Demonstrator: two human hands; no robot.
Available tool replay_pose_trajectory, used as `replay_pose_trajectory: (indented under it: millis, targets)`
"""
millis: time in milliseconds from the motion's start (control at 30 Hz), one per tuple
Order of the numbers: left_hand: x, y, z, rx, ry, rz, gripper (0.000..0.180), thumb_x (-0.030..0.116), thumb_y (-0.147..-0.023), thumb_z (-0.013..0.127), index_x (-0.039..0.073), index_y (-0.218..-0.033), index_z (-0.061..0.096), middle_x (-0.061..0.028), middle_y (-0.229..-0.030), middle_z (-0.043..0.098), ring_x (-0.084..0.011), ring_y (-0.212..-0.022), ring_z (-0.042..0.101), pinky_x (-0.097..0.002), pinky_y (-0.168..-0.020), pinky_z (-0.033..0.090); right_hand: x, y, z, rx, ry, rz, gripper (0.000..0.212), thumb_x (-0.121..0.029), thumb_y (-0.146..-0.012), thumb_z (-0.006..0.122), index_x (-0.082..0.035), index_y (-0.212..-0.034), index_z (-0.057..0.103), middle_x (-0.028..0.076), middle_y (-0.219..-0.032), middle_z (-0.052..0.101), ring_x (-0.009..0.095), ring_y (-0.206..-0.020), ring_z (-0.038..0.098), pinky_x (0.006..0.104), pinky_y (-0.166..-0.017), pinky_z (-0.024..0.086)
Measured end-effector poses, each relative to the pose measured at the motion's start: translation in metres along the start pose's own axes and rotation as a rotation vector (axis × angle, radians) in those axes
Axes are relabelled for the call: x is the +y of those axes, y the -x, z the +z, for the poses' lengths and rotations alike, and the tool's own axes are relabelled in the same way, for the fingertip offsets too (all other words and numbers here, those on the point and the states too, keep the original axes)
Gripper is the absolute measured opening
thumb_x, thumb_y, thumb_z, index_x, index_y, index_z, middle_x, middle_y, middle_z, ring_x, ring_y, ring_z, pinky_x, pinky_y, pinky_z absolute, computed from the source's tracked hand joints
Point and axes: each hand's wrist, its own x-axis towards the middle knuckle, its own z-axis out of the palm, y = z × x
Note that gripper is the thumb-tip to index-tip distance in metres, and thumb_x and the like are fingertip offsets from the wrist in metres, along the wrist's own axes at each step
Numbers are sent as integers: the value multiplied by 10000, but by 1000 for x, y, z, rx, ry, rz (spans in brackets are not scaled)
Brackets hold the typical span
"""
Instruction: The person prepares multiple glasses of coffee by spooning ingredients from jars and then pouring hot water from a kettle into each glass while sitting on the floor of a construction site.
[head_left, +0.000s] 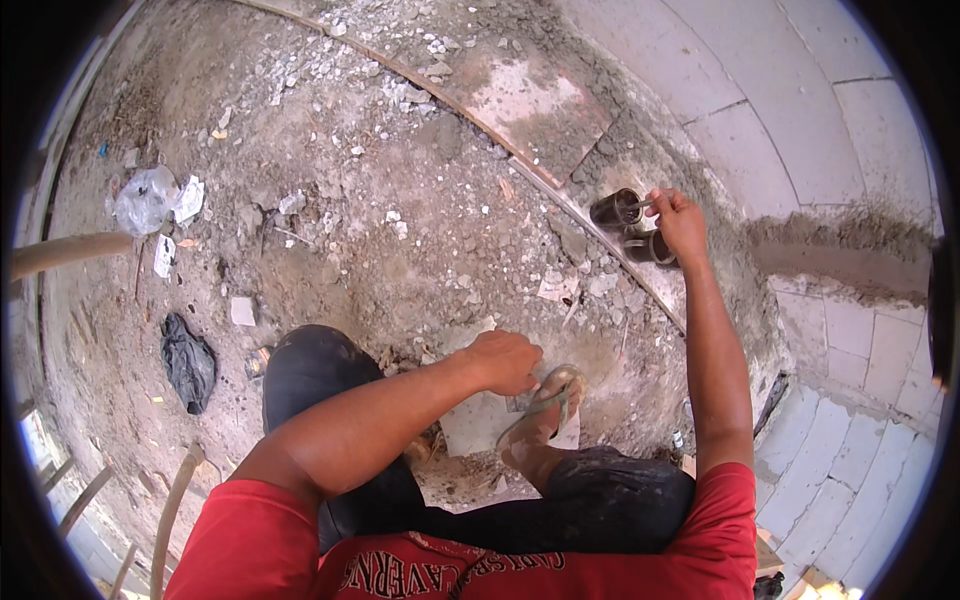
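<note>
Right of upper centre, the right hand (pixel 680 224) pinches a thin grey handle (pixel 641 205) at the mouth of a dark cylindrical cup (pixel 611 208), apparently dipping or stirring; withdrawing it would call for steadiness. Below centre, the left hand (pixel 503 361) is curled; whether around anything, I cannot tell.

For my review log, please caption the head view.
Right hand at a dark cup, pinching a slender object; left hand near a sandalled foot, over rubbly ground.
</note>
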Motion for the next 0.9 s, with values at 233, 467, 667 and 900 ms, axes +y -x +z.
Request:
replay_pose_trajectory:
  millis: [233,467,667,900]
  targets:
    - [0,-2,2,-9,8,5,413,382,-901,700,75,-1178,683,-162,-1140,694,-365,-1112,650,-476,-925,513,-1,6,-4,-15,-9,-200,267,-304,-1001,612,-77,-1021,751,11,-763,733,108,-627,614,288,-623,489]
    - [-1,2,1,-4,10,-3,405,378,-896,708,81,-1172,688,-166,-1134,693,-368,-1104,651,-482,-922,512,13,3,-1,19,-360,239,255,-273,-998,615,-42,-1024,722,33,-761,719,77,-571,561,251,-508,432]
    - [-1,6,1,9,40,8,407,381,-892,712,73,-1157,690,-170,-1120,692,-368,-1106,648,-481,-921,510,22,2,-23,121,-580,366,242,-282,-999,633,-44,-1027,664,30,-781,707,56,-541,513,214,-442,351]
    - [0,4,3,-4,20,31,409,383,-893,710,69,-1155,690,-166,-1124,692,-372,-1101,647,-476,-924,510,-2,12,-46,194,-467,236,270,-313,-991,659,-44,-982,682,16,-766,701,50,-586,521,230,-473,363]
